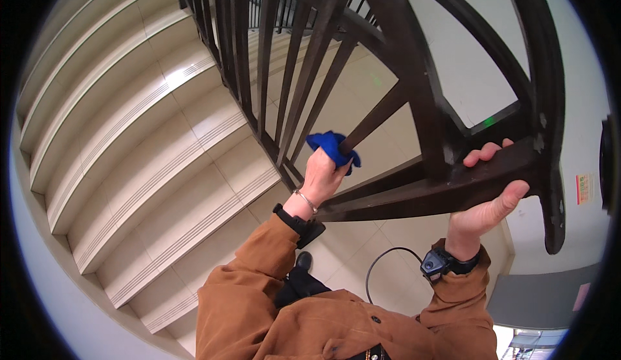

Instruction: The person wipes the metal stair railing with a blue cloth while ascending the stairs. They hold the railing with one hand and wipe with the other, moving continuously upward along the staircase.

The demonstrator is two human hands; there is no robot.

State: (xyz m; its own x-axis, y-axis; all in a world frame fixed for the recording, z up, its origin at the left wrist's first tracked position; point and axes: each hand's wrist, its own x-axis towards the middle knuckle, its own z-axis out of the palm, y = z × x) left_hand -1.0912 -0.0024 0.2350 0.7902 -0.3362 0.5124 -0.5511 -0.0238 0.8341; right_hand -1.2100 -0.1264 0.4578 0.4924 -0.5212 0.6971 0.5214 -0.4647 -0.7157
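My left hand grips a blue cloth, which is wrapped around one dark baluster of a stair railing. The bracelet and a black wrist strap show below that hand. To the right, my right hand holds the thick end post of the railing, its thumb on the near side and its fingertips curled over the far edge. Above it runs the dark handrail, with chipped paint in places. What lies under the cloth is hidden.
Beige tiled stairs with grooved edges rise on the left. Several more balusters stand along them. A black cable loops near my right wrist camera. A white wall with a small sign and a grey panel are at right.
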